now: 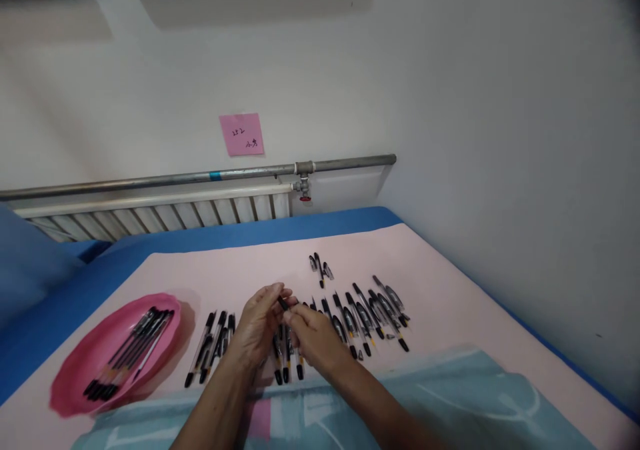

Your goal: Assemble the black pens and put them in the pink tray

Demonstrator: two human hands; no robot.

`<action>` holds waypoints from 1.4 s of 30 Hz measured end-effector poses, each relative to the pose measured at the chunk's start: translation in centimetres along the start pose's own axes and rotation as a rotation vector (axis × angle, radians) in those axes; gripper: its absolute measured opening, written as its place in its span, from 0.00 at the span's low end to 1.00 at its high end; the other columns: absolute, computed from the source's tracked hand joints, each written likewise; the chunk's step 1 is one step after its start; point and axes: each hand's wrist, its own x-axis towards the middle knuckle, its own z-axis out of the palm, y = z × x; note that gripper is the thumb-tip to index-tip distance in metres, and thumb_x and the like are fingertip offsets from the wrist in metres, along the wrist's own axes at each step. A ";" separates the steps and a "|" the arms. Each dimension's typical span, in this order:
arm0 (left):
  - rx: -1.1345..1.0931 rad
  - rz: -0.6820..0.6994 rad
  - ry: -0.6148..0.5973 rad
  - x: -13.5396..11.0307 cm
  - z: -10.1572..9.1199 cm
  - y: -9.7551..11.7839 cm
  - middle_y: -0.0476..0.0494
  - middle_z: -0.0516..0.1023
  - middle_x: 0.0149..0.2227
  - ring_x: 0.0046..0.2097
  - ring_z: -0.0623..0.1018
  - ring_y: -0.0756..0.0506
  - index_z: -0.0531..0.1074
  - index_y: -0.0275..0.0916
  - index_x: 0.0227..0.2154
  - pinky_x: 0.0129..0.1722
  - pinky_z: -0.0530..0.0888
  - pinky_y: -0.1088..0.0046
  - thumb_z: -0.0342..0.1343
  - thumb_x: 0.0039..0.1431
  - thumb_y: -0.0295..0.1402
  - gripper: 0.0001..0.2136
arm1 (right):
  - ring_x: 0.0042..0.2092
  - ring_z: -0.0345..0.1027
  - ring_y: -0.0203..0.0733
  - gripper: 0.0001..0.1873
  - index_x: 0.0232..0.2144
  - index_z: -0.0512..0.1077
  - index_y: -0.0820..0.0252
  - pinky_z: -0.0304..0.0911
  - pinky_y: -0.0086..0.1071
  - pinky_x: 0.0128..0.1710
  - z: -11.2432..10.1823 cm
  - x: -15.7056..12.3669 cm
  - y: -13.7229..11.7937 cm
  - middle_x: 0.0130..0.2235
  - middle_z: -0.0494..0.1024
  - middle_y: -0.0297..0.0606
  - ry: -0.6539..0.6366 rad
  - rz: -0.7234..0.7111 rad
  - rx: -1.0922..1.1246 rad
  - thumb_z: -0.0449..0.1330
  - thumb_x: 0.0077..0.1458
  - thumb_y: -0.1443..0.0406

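Observation:
My left hand (259, 325) and my right hand (316, 335) meet over the middle of the pink sheet, both with fingers closed. Between their fingertips is a black pen part (283, 303); most of it is hidden by the fingers. Below the hands lie several clear pens with black ends (285, 363), partly covered by the hands. Left of my left wrist rest more pens (206, 349), side by side. To the right of my right hand several pen bodies and loose caps (364, 313) are spread in a slanting row.
A pink oval tray (65, 378) on the left holds a bundle of pens (133, 351). Farther back lies a small group of pen parts (321, 270). Pale blue cloth (445, 397) covers the near edge. A radiator (185, 215) and pipe (250, 171) run along the wall.

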 end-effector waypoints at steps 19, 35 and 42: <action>0.015 0.083 0.023 0.4 -0.5 -0.2 0.48 0.74 0.22 0.29 0.74 0.51 0.69 0.34 0.18 0.32 0.69 0.76 0.64 0.39 0.31 0.09 | 0.26 0.59 0.34 0.14 0.17 0.61 0.59 0.51 0.25 0.26 0.0 0.0 0.1 0.18 0.63 0.29 0.069 -0.112 -0.137 0.48 0.53 0.63; 0.078 0.076 -0.051 0.1 -0.6 0.2 0.45 0.75 0.25 0.30 0.73 0.51 0.72 0.33 0.23 0.33 0.68 0.77 0.62 0.43 0.31 0.06 | 0.19 0.54 0.29 0.12 0.21 0.61 0.59 0.49 0.24 0.20 0.2 -0.2 -0.1 0.18 0.62 0.27 -0.010 0.008 0.029 0.47 0.54 0.62; 0.027 0.009 -0.020 -0.1 -0.2 0.2 0.44 0.76 0.31 0.34 0.75 0.48 0.73 0.36 0.30 0.34 0.70 0.72 0.60 0.45 0.38 0.12 | 0.18 0.53 0.29 0.12 0.21 0.62 0.59 0.49 0.24 0.20 -0.2 -0.1 -0.4 0.17 0.61 0.26 0.010 0.018 0.044 0.47 0.54 0.62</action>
